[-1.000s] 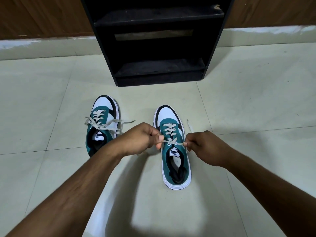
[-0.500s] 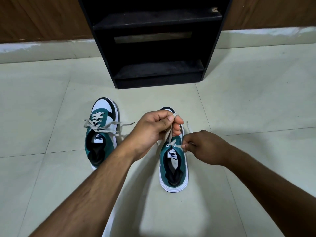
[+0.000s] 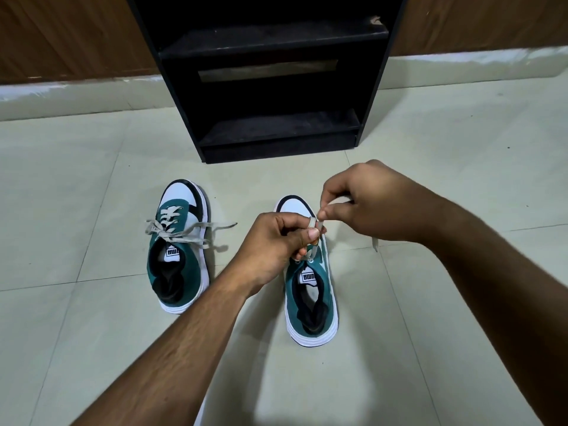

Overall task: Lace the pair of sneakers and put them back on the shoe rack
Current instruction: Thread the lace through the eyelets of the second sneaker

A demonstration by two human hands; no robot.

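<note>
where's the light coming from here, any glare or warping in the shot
Head view: light seems to come from behind the person, throwing a soft shadow forward on the floor beneath the arms; faint sheen on the tiles, no harsh glare; wide-angle lens bows the shoe rack sides; its shelves are too dark for detail.

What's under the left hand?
The left hand covers the right sneaker's lacing; only its white toe, tongue label and heel show. A lace loop sits at the fingers. The eyelets beneath are hidden.
</note>
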